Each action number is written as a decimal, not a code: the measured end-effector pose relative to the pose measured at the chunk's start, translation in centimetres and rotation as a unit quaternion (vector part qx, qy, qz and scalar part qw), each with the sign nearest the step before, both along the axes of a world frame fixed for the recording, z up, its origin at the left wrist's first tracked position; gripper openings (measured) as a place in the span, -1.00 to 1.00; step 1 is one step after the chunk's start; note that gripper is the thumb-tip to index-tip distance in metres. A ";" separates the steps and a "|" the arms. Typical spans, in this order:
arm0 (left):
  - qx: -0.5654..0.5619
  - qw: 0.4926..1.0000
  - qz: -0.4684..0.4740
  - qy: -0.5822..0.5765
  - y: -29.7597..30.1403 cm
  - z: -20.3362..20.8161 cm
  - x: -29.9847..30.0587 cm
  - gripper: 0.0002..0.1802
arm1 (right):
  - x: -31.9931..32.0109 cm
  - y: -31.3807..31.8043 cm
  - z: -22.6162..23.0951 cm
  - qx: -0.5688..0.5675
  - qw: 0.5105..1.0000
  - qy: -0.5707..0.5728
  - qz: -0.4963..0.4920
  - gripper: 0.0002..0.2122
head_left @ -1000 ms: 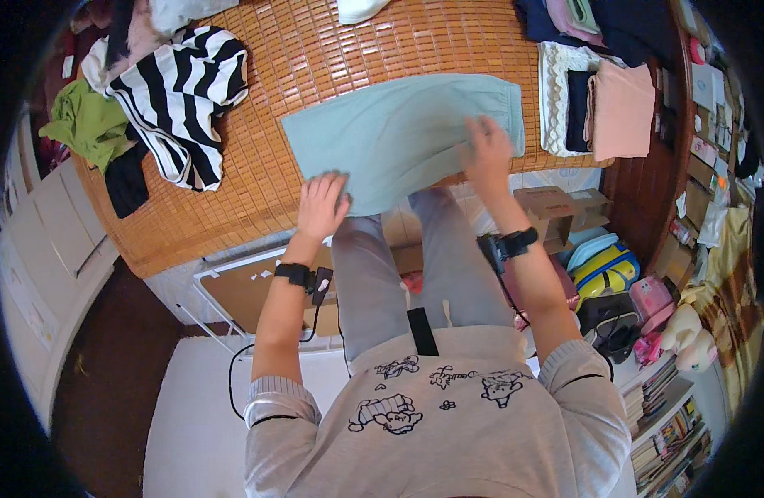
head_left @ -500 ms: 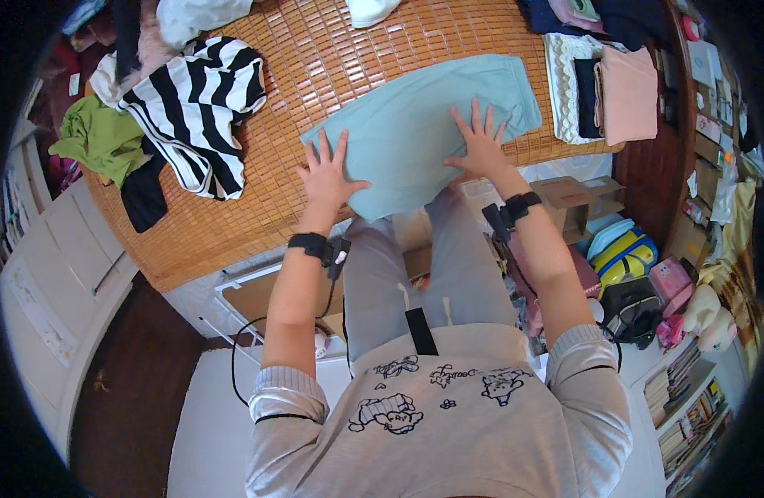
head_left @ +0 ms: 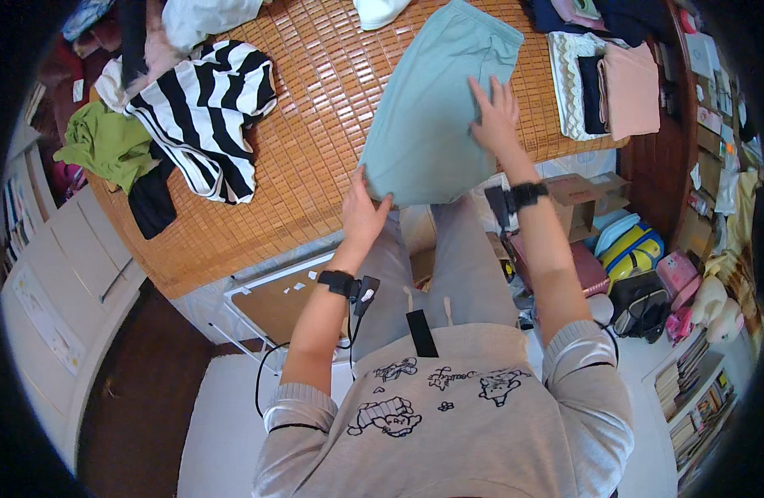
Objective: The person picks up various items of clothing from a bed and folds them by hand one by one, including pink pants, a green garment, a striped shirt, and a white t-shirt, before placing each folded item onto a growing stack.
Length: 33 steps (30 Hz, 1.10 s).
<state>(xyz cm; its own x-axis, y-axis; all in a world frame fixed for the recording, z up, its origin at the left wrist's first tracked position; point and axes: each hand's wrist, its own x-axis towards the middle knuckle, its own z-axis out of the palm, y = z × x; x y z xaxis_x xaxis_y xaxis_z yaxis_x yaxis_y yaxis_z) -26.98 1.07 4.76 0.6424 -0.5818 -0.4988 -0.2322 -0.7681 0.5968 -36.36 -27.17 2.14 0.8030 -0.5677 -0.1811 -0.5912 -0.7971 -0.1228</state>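
A pale teal elastic-waisted garment (head_left: 436, 116), folded lengthwise and probably trousers or shorts, lies at a slant on the woven mat. Its waistband points away from me, toward the far right. At its near left corner is my left hand (head_left: 365, 216), thumb and index finger apart and touching the cloth edges. My right hand (head_left: 498, 120) rests on the garment's right side, fingers stretched out and thumb apart. Both hands look open, though some left fingers are hidden.
On the left lie a black-and-white striped garment (head_left: 203, 116), a green garment (head_left: 108, 149) and a black cloth (head_left: 152, 203). Folded clothes, including a pink one (head_left: 632, 90), are stacked at the right. Below the mat's edge (head_left: 232, 270) are a cardboard box (head_left: 568, 199) and bags.
The teal garment has turned from lying crosswise to a steeper slant, its waistband swinging away from me. My left hand has moved right and nearer; my right hand has shifted slightly right and farther.
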 end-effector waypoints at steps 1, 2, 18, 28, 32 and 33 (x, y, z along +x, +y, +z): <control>-0.023 0.999 0.022 0.003 0.1 -0.3 0.2 -0.20 | -1.3 1.1 0.2 0.069 0.988 -0.097 -0.094 -0.18; -0.024 1.000 0.019 0.000 0.3 -0.8 0.6 -0.20 | -2.7 2.1 0.3 0.088 0.975 -0.142 -0.149 -0.22; -0.050 0.991 -0.121 0.031 2.1 -7.1 4.8 -0.67 | -8.2 16.8 -5.3 0.556 0.489 -0.320 -0.591 -0.28; 0.033 0.910 0.113 0.398 3.0 -2.4 5.2 -0.75 | -12.8 18.8 -3.3 0.620 0.515 -0.232 -0.544 -0.52; 0.071 0.863 0.106 0.488 4.5 1.2 5.4 -0.65 | -14.7 20.4 -0.2 0.659 0.464 -0.228 -0.546 -0.55; 0.082 0.874 0.094 0.469 5.5 1.5 5.2 -0.56 | -15.1 20.7 0.9 0.686 0.447 -0.217 -0.531 -0.56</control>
